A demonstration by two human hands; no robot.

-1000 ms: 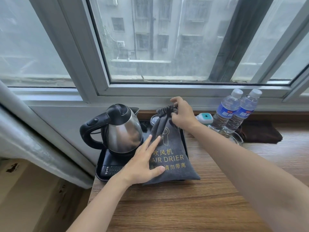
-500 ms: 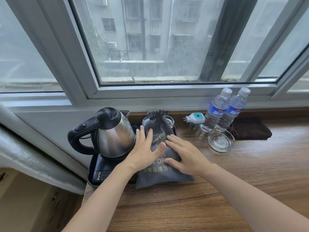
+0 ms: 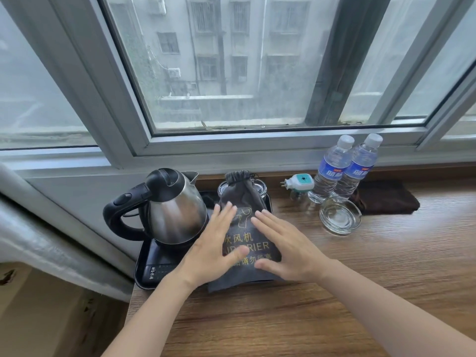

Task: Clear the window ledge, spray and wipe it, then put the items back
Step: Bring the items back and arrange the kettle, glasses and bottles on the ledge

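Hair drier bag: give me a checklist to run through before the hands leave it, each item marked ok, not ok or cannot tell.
1. Hair drier bag lies on the black tray, its bottom edge overhanging onto the wooden ledge: ok.
2. Left hand and right hand flat on the bag, fingers straight, gripping nothing: ok.
3. Kettle upright on its base beside the bag: ok.
4. Two glasses behind the bag, mostly hidden by it: cannot tell.
5. Water bottles, glass ashtray and plug-in device standing on the ledge: ok.
6. Ledge wiped dry: cannot tell.
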